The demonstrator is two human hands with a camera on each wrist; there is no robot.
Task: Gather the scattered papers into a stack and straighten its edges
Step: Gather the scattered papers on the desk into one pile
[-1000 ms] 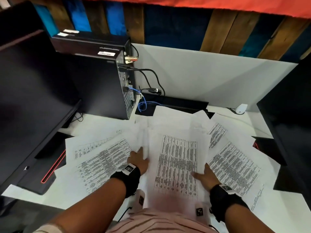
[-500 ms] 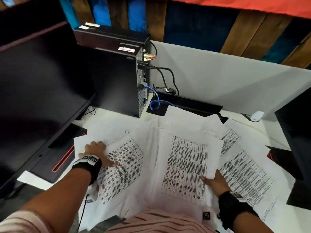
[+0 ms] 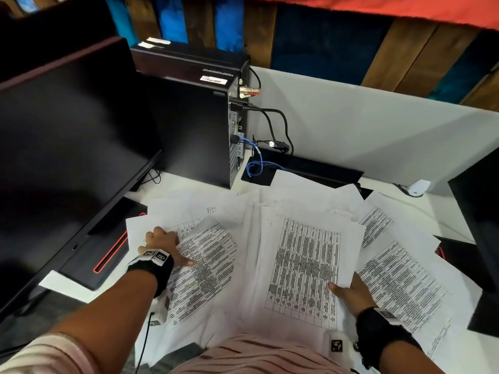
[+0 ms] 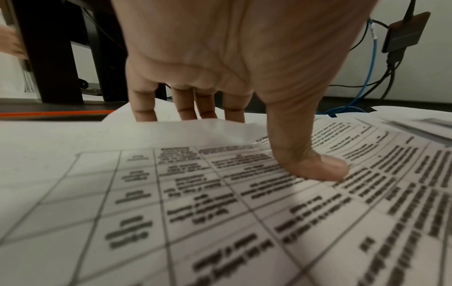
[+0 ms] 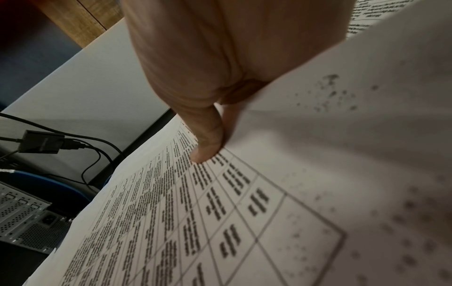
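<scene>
White printed papers lie fanned over the desk. A middle stack (image 3: 305, 265) has a table sheet on top. My right hand (image 3: 347, 290) grips its right edge, thumb (image 5: 205, 151) on top and fingers hidden beneath. A tilted sheet (image 3: 208, 265) lies to the left. My left hand (image 3: 170, 247) pinches its upper left edge, with the thumb (image 4: 325, 168) pressing the print and the fingers (image 4: 144, 108) tucked behind the raised edge. More sheets (image 3: 399, 282) spread out to the right, apart from both hands.
A black monitor (image 3: 67, 157) and its base with a red line (image 3: 108, 255) stand close on the left. A computer tower (image 3: 194, 125) with cables (image 3: 259, 157) is behind the papers. Beyond them are a white partition (image 3: 364, 136) and, at right, another dark screen (image 3: 483, 211).
My left hand left the middle stack's left edge, moved out to the tilted left sheet and took hold of it. My right hand stayed on the stack's right edge.
</scene>
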